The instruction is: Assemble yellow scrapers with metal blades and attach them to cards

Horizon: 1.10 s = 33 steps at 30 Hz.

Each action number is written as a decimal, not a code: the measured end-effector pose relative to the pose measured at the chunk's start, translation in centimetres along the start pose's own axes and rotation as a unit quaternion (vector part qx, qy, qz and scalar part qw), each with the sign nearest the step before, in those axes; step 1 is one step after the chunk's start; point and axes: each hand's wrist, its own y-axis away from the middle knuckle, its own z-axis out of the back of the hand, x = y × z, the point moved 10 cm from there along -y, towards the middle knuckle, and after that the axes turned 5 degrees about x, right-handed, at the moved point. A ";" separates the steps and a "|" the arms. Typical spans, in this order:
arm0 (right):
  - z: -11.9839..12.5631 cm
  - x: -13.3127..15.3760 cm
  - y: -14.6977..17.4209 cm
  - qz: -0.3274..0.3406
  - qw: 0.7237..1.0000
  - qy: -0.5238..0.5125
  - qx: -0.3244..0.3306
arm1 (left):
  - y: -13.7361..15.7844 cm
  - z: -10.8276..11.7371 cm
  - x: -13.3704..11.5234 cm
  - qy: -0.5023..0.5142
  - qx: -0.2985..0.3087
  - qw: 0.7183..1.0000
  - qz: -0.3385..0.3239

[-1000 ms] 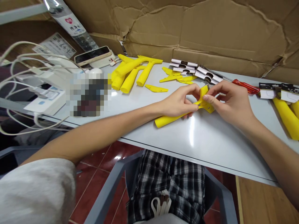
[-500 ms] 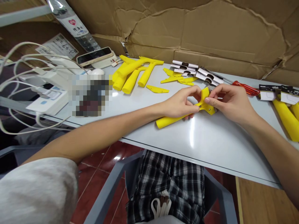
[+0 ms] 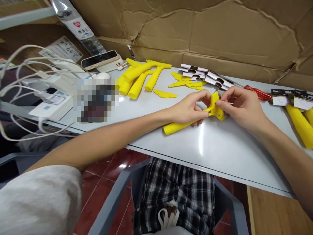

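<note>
Creased cardboard (image 3: 220,29) stands behind a glossy pale table (image 3: 186,151), and above its near side a yellow handle (image 3: 179,126) slants between the person's hands. Gripping its neck is the left hand (image 3: 187,108), while the right hand (image 3: 244,106) has thumb and forefinger pinched together at the wide head (whatever they pinch is too small to tell). Just beyond lie flat yellow pieces (image 3: 165,94).
</note>
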 end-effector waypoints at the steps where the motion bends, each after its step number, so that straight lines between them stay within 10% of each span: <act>1: 0.0 0.0 0.0 0.001 1.000 0.002 -0.002 | 0.0 0.0 0.0 0.003 0.001 1.000 0.002; 10: -0.1 0.7 0.0 0.025 0.999 0.040 -0.008 | 0.1 0.0 0.1 0.019 -0.010 0.999 0.039; 14: 3.5 1.6 -0.1 0.044 0.989 0.116 -0.080 | 0.2 -0.1 -0.1 0.016 -0.009 0.999 0.036; 18: 10.3 1.3 0.0 0.005 0.898 0.396 -0.193 | 0.2 -0.1 -0.1 0.007 -0.008 0.999 0.035; 25: 16.5 -7.5 -0.8 -0.223 0.770 0.596 -0.038 | -0.2 1.0 0.0 0.017 -0.062 0.998 0.021; 33: 17.7 -8.7 -0.7 -0.267 0.772 0.577 0.017 | 0.0 1.7 -0.2 0.024 -0.111 0.993 0.017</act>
